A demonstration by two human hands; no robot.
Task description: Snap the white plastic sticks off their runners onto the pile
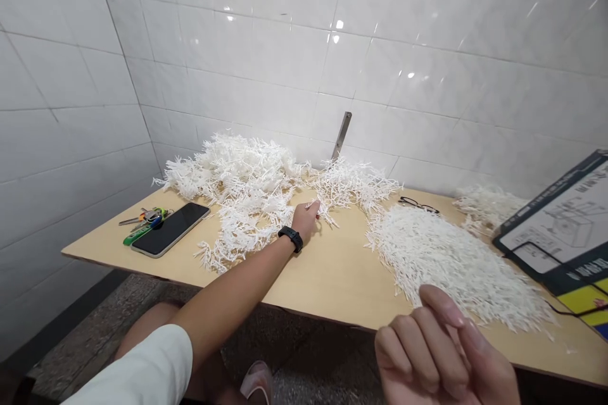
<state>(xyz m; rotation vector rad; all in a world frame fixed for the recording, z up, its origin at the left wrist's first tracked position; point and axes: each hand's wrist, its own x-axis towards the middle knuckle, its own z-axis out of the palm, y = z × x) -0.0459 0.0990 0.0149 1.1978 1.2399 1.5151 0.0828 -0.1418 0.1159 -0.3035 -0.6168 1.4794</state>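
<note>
Branching white plastic pieces form a big tangled pile [247, 171] at the back left of the wooden table [327, 272], and a smaller tangle [354, 183] lies right of it. My left hand [306, 221], with a black band on the wrist, reaches to the table's middle; its fingers are closed on a white plastic piece [327, 212] by the smaller tangle. A wide heap of small loose white pieces [451, 259] covers the right side. In front of that heap, my right hand [441, 351] is raised palm up, fingers curled, thumb and forefinger together; anything between them is too small to make out.
A phone [171, 229] and keys with a green cutter [147, 221] lie at the left. Glasses [418, 204] rest near the wall, left of another white pile [491, 205]. A printed box [560, 228] leans at the right. A metal bracket [341, 134] stands against the wall.
</note>
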